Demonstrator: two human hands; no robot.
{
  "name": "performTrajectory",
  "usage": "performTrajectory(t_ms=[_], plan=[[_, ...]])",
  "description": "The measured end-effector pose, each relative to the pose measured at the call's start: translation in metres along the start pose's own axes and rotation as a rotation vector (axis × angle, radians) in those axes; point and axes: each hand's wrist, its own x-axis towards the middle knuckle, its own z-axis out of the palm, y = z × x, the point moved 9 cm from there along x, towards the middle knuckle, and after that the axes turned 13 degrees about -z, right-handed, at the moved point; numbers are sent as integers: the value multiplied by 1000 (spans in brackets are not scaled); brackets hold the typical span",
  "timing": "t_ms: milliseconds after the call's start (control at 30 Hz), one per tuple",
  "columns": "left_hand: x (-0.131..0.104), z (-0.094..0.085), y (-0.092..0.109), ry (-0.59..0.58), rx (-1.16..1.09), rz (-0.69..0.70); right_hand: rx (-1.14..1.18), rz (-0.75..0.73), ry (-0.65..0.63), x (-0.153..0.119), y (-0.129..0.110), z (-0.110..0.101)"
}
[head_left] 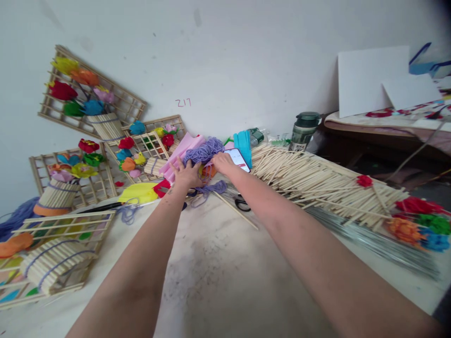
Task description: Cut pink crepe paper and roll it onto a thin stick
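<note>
Both of my arms reach to the back of the table, where a bundle of purple yarn (204,149) lies against folded pink paper (183,152). My left hand (187,175) rests with spread fingers on the near side of the bundle, touching the yarn and the pink paper's edge. Curled at the bundle's right end, my right hand (223,163) pinches purple yarn; its fingertips are partly hidden. Something orange (208,172) shows between the hands. A phone (238,159) with a lit screen lies just right of my right hand. Loose yarn and scissors (242,203) lie nearer me.
Wooden lattice panels with paper flowers (84,94) stand and lie at left. Yellow paper (137,193) lies near them. A long heap of wooden sticks (317,180) and metal wires (373,239) covers the right. Behind stand blue paper (242,143) and a dark green bottle (303,130).
</note>
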Motion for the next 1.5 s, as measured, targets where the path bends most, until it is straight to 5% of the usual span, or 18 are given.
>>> performTrajectory(t_ms=[200, 433, 900, 1200, 1500], plan=[[-2, 4, -1, -19, 22, 2, 236, 303, 58, -1, 31, -8], [0, 6, 6, 42, -4, 3, 451, 402, 158, -8, 57, -20], [1, 1, 11, 73, -68, -31, 1280, 667, 524, -3, 81, -14], [4, 6, 15, 63, -73, 9, 1423, 639, 709, -1, 80, -47], [-5, 4, 18, 22, -114, 42, 1433, 602, 812, -6, 81, -105]])
